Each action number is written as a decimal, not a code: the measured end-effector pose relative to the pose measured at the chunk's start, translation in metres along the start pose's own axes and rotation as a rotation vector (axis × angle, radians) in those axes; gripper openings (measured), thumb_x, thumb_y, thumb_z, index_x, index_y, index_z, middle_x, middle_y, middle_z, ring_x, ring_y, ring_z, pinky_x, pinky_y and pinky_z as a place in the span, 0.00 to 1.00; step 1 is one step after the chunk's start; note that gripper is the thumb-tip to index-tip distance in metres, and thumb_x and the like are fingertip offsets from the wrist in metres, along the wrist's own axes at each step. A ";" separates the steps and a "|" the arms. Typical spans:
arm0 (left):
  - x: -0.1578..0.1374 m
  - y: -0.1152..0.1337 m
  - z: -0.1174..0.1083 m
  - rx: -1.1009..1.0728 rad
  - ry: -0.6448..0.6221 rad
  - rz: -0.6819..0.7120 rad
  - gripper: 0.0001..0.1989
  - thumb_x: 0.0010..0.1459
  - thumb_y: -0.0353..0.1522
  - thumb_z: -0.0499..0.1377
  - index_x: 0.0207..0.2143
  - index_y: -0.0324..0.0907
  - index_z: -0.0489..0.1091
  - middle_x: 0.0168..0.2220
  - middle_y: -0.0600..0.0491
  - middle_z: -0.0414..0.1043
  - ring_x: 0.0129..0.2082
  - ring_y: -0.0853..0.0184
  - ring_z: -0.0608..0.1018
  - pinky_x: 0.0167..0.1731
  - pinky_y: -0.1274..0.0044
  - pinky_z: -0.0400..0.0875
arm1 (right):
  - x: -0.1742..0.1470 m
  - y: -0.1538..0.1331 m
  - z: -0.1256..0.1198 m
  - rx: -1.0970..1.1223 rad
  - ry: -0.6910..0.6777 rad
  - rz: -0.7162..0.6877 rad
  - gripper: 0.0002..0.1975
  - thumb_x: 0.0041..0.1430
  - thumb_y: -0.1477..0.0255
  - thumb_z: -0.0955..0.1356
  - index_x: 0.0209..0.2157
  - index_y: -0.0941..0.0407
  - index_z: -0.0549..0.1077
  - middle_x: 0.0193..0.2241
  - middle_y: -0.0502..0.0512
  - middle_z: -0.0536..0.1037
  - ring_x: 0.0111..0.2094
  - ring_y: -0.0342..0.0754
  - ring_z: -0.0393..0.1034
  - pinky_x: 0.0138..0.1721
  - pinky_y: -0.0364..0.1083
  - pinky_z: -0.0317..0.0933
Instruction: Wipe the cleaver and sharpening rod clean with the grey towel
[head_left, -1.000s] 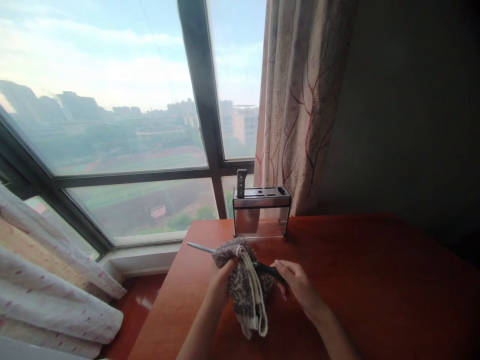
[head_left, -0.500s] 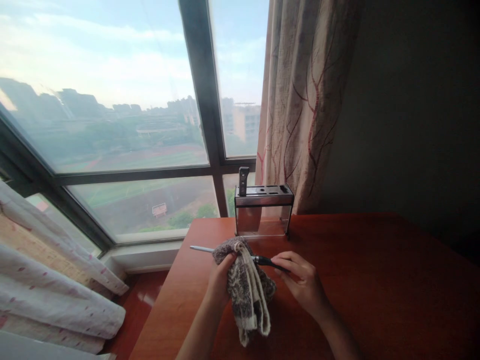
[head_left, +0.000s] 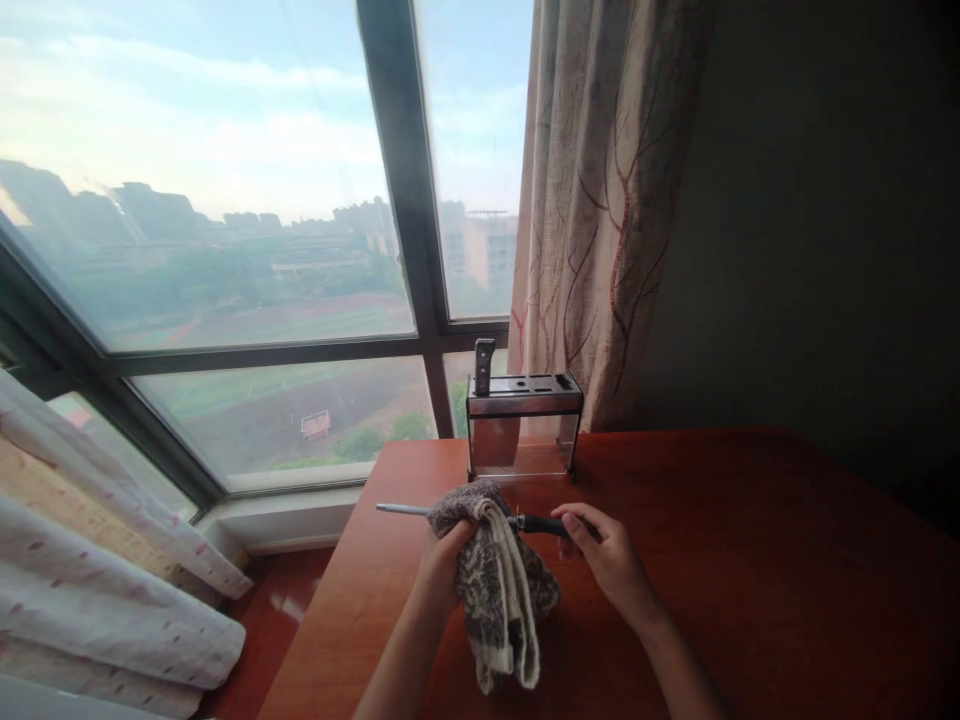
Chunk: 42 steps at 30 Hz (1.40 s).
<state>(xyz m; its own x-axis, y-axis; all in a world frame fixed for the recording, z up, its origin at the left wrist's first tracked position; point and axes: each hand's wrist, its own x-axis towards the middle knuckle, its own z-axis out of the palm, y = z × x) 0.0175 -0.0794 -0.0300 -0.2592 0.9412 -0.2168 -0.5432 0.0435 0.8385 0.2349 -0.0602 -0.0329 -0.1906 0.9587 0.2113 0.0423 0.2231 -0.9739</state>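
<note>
On the near side of the rack [head_left: 525, 403], the left hand [head_left: 442, 560] is clamped on a bunched cloth [head_left: 491, 590] around a metal rod [head_left: 403, 509], while the right hand [head_left: 606, 560] grips the rod's black handle [head_left: 543, 525], seemingly to steady it crosswise; the tip pokes out left, likely so the cloth can bear on the shaft. Folds hide the rod's middle and some left fingers. Under the rack spreads the bench [head_left: 712, 540]. A knife [head_left: 484, 366] stands in the rack's left end, its handle up, probably for easy grasping. Right behind the rack hang a curtain [head_left: 592, 220] and the window [head_left: 262, 270].
</note>
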 end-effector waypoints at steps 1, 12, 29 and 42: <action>0.000 0.000 0.000 -0.007 0.002 -0.005 0.17 0.36 0.32 0.69 0.32 0.37 0.74 0.28 0.51 0.79 0.29 0.59 0.80 0.31 0.73 0.75 | 0.000 -0.001 -0.001 -0.025 0.015 -0.030 0.18 0.59 0.57 0.65 0.38 0.57 0.76 0.25 0.54 0.78 0.27 0.49 0.73 0.30 0.45 0.65; -0.001 -0.005 0.003 -0.032 0.025 -0.030 0.20 0.36 0.34 0.71 0.35 0.37 0.74 0.30 0.50 0.79 0.30 0.60 0.81 0.32 0.74 0.75 | -0.002 -0.001 0.004 -0.177 0.030 -0.278 0.09 0.58 0.65 0.69 0.37 0.53 0.77 0.37 0.57 0.80 0.40 0.52 0.74 0.41 0.47 0.68; -0.003 -0.018 0.009 0.110 0.031 0.106 0.15 0.38 0.33 0.71 0.31 0.38 0.76 0.29 0.52 0.78 0.28 0.63 0.78 0.32 0.75 0.73 | -0.004 0.009 0.018 -0.080 0.014 -0.038 0.16 0.59 0.57 0.65 0.36 0.55 0.75 0.23 0.52 0.76 0.20 0.46 0.70 0.20 0.41 0.62; 0.002 -0.004 0.003 -0.002 0.021 0.041 0.13 0.40 0.32 0.67 0.32 0.38 0.74 0.27 0.53 0.77 0.27 0.64 0.78 0.31 0.75 0.73 | -0.004 -0.007 0.013 -0.210 -0.037 -0.318 0.08 0.59 0.67 0.68 0.40 0.51 0.77 0.37 0.55 0.78 0.39 0.50 0.73 0.41 0.45 0.66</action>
<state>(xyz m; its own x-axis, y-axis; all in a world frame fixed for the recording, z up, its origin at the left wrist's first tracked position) 0.0214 -0.0772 -0.0321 -0.2979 0.9349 -0.1932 -0.5337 0.0047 0.8457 0.2226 -0.0679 -0.0280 -0.2617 0.8297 0.4930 0.1743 0.5431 -0.8214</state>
